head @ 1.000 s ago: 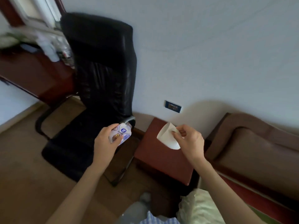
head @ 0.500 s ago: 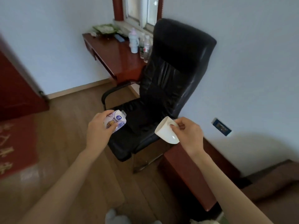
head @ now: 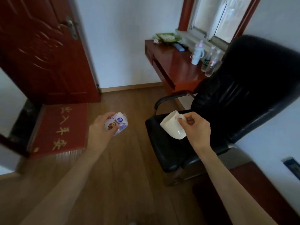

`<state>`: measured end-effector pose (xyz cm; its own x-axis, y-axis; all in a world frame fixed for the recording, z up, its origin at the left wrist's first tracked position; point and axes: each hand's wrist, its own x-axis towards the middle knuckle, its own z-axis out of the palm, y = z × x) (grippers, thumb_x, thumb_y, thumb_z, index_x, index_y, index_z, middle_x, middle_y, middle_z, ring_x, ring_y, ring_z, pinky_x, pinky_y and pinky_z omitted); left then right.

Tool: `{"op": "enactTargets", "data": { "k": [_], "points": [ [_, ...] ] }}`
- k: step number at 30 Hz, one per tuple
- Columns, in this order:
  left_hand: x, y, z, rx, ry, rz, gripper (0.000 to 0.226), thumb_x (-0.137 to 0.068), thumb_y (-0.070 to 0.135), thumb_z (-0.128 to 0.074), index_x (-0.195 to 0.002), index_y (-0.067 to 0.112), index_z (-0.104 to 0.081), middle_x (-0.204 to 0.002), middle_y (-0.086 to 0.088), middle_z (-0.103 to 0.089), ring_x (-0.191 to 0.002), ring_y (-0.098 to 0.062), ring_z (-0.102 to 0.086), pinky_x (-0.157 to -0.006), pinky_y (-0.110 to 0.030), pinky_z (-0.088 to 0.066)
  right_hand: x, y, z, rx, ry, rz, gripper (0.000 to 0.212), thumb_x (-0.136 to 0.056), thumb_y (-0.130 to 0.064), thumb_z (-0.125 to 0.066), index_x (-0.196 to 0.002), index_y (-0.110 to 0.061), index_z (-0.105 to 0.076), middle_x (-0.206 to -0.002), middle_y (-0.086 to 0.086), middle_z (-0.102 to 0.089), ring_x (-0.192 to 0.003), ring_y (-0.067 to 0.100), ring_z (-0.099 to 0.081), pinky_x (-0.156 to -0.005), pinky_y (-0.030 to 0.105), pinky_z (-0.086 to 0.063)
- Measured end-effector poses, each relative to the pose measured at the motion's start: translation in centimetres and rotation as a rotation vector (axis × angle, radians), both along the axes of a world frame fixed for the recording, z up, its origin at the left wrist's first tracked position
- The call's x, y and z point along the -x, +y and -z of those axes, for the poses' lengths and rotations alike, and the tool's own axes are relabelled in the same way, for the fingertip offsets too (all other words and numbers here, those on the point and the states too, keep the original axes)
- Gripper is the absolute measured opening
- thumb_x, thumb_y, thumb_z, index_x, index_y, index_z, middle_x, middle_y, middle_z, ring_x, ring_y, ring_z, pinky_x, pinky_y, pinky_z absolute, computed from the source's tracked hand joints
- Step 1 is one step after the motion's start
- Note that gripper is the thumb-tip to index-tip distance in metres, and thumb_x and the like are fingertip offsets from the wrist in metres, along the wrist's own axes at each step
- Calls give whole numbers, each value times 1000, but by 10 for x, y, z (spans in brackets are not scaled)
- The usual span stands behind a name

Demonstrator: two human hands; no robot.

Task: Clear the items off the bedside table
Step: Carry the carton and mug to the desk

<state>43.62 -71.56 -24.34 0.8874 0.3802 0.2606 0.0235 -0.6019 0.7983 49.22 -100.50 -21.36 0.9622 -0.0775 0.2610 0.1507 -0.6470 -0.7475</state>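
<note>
My left hand (head: 99, 132) grips a small white and purple packet (head: 118, 123) with a cartoon print, held over the wooden floor. My right hand (head: 195, 129) holds a white mug (head: 172, 125) by its handle, tilted with the mouth toward the left, above the seat of a black office chair. The dark red bedside table (head: 253, 184) shows only at the lower right, behind my right forearm, and its top looks bare.
A black leather office chair (head: 243, 88) stands on the right. Behind it a red-brown desk (head: 175, 62) carries a baby bottle, two water bottles and a green dish. A red door (head: 40, 51) and a red doormat (head: 60, 127) lie to the left.
The view has swung left, away from the bedside table toward the door and desk. Both hands keep their hold on the packet and the mug.
</note>
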Motion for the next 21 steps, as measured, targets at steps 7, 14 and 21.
{"op": "enactTargets", "data": {
  "k": [7, 14, 21],
  "points": [
    [-17, 77, 11, 60, 10, -43, 41, -76, 12, -75, -114, 18, -63, -104, 3, -62, -95, -16, -61, -82, -30, -49, -36, 85, 9, -44, 36, -50, 10, -83, -28, -68, -91, -23, -66, -80, -11, -65, -74, 1, -60, -61, 14, -42],
    [-55, 117, 35, 128, 54, -119, 41, -78, 15, -73, -117, 21, -63, -108, 5, -65, -95, -2, -60, -77, -9, -42, -100, 138, 25, -56, 93, -105, 12, -83, -28, -68, -92, -21, -68, -82, -9, -67, -75, 0, -60, -60, 15, -42],
    [-162, 156, 32, 172, 31, -122, 38, -79, 10, -71, -116, 18, -63, -108, 3, -65, -95, -6, -61, -80, -17, -48, -201, 182, 34, -105, 124, -167, 13, -83, -28, -68, -94, -21, -67, -86, -8, -67, -78, 1, -61, -59, 15, -43]
  ]
}}
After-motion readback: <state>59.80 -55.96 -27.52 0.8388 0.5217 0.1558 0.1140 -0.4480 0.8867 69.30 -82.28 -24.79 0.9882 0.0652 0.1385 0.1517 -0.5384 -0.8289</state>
